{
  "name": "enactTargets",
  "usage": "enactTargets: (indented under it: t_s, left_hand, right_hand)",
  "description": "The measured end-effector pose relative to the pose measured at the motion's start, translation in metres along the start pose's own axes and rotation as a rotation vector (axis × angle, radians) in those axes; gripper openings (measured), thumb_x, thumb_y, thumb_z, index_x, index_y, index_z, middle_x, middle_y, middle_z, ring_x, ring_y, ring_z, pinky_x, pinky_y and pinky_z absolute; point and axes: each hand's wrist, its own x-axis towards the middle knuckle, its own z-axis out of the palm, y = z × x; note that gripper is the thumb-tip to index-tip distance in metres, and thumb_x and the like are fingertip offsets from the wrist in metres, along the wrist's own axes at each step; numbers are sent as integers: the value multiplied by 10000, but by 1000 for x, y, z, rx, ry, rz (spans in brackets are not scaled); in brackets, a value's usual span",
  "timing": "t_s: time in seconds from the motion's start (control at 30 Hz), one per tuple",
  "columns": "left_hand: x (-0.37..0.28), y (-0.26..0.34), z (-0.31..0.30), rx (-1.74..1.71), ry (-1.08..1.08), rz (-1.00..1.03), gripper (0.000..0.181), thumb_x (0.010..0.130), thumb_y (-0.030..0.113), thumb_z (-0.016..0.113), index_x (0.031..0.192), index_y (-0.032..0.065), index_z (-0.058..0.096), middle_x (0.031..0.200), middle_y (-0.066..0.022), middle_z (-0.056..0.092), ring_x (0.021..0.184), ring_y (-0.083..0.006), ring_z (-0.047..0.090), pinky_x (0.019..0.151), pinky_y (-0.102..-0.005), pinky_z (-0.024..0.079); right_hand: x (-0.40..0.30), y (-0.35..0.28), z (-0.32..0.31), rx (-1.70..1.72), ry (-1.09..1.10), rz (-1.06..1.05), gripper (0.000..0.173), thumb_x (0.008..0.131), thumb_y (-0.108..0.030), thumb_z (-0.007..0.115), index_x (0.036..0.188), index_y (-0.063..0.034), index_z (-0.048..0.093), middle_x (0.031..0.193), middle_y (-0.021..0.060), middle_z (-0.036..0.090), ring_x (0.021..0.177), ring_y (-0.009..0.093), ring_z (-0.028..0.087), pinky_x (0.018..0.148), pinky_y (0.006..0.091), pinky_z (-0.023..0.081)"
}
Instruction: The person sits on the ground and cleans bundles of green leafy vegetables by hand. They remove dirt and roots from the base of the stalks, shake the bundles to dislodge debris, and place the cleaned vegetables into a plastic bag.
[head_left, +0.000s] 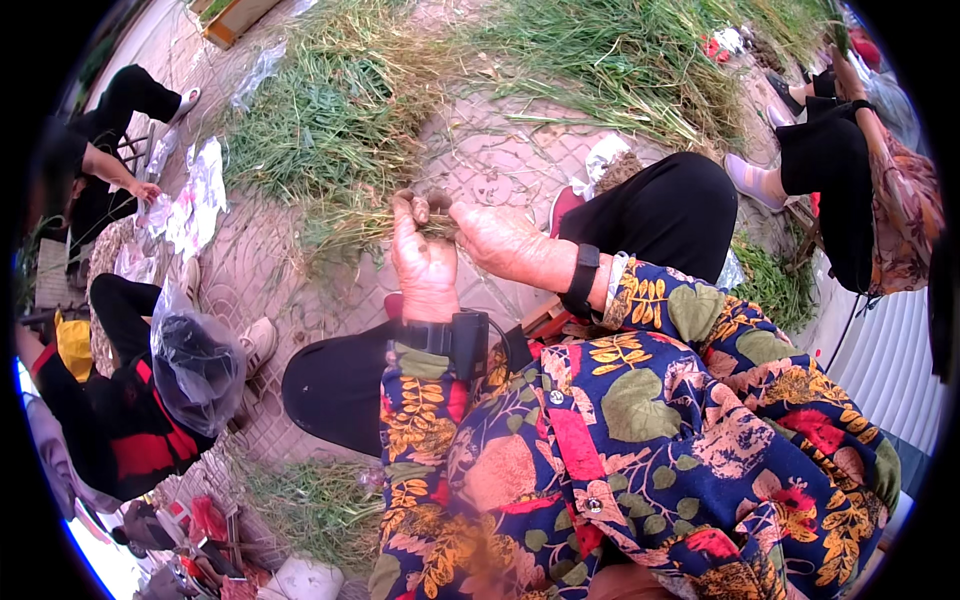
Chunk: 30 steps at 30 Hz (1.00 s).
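A small bundle of grass stems (367, 227) lies across both hands, its loose green ends pointing left. My left hand (424, 251), palm up with curled, soil-stained fingers, grips the stems. My right hand (499, 240) closes on the root end from the right, touching the left fingertips; its own fingertips are partly hidden. Beyond the hands a heap of cut grass (322, 120) covers the paving, and a second grass heap (592, 60) spreads farther to the right.
White plastic with a clump of soil (619, 171) lies by my red shoe. Co-workers sit at the left and right; a person's hand (144, 190) at left touches plastic sheeting (199, 202). More grass (315, 502) lies at lower left. A yellow-edged box (232, 22) stands at top left.
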Motion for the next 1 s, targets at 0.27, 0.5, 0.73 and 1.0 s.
enactTargets:
  t_s: [0.27,0.5,0.73,1.0]
  left_hand:
    - [-6,-6,10,12,-140,-40,403,881,328,487,1150,29,451,1068,-101,536,1011,-225,502,865,-368,397]
    - [-16,-18,19,130,-82,-28,267,902,175,463,1116,16,477,1045,-98,547,975,-188,509,882,-301,403]
    - [-18,-14,24,231,68,65,120,882,116,498,976,41,505,858,-47,552,792,-145,533,749,-255,450]
    - [-26,-18,31,593,-19,21,157,892,202,493,909,47,497,708,-8,514,584,-95,480,536,-224,411]
  right_hand:
    - [12,28,1,300,195,-88,123,821,-102,463,862,6,504,731,237,540,731,416,536,600,441,419]
    - [13,18,-6,313,133,-8,161,831,-121,460,876,22,520,756,231,557,735,394,552,613,425,433]
    - [2,10,-4,341,118,-87,218,852,-176,447,922,21,509,763,247,561,734,399,550,629,430,445]
    - [27,47,-64,473,-58,-82,295,870,-278,493,878,5,573,719,129,575,648,171,547,585,315,432]
